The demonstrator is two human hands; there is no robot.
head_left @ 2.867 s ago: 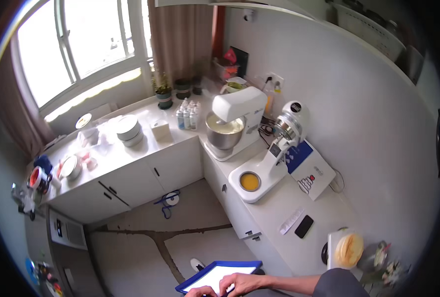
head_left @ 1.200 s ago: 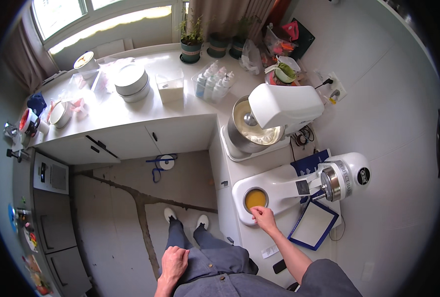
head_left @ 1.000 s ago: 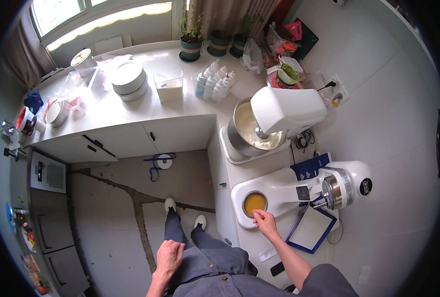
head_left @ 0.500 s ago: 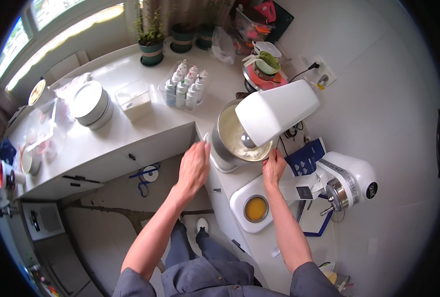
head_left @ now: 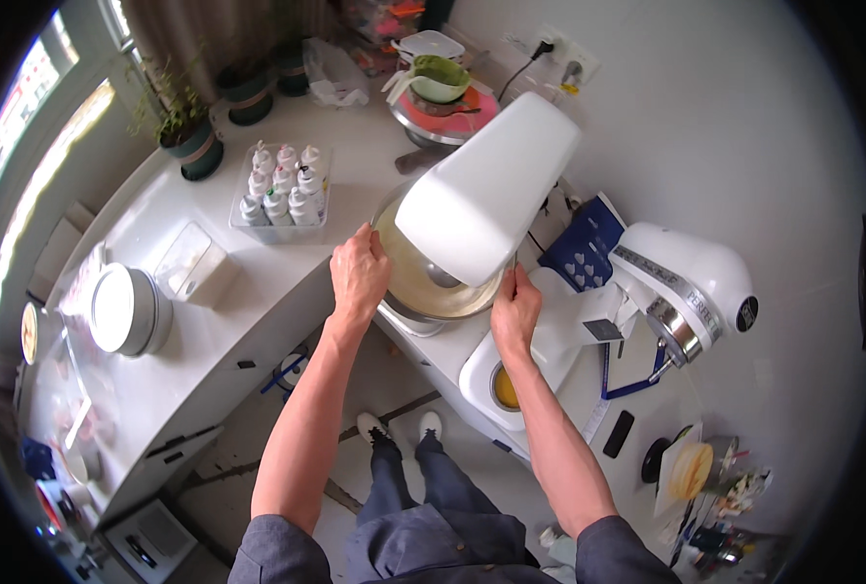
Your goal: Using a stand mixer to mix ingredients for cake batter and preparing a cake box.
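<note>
Steel bowl (head_left: 423, 313) sits under the mixer head (head_left: 491, 185), opposite sides apparently in the grip of left hand (head_left: 360, 274) and right hand (head_left: 517, 311).

I have the round, silvery metal bowl (head_left: 404, 307) between the left hand (head_left: 360, 275) and right hand (head_left: 515, 310), gripped at opposite sides. Pale, creamy mixture (head_left: 411, 268) fills its inside, between the hands.

The mixer head (head_left: 491, 185) hides part of the cream (head_left: 408, 261) in the bowl (head_left: 421, 313), on whose near side the right forearm (head_left: 561, 453) partly covers yellow liquid (head_left: 505, 389).
</note>
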